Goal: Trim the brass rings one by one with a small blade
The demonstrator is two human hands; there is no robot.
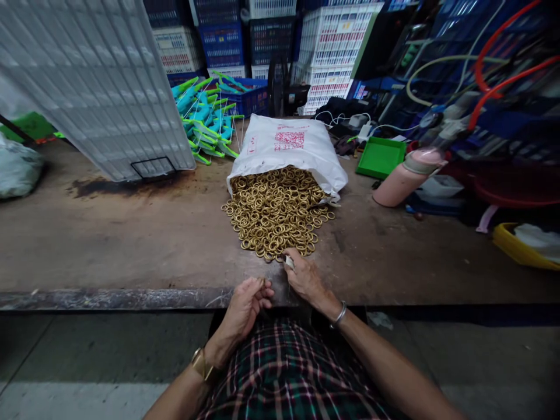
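Note:
A heap of brass-coloured rings point(280, 219) spills from the mouth of a white woven sack point(284, 137) onto the table. My right hand point(304, 277) is at the near edge of the heap with its fingers closed. Something pale and dark shows at its fingertips, too small to name. Nearer to me, above the table's front edge, my left hand point(248, 303) is curled, thumb and forefinger pinched together. Whatever lies between them is too small to make out.
A ribbed translucent panel point(118, 87) stands at the left of the wooden table point(109, 245). Behind are turquoise-and-green plastic pieces point(207, 116) and stacked crates point(221, 41). To the right are a green tray point(382, 157), a pink bottle point(405, 181) and a yellow basin point(520, 251).

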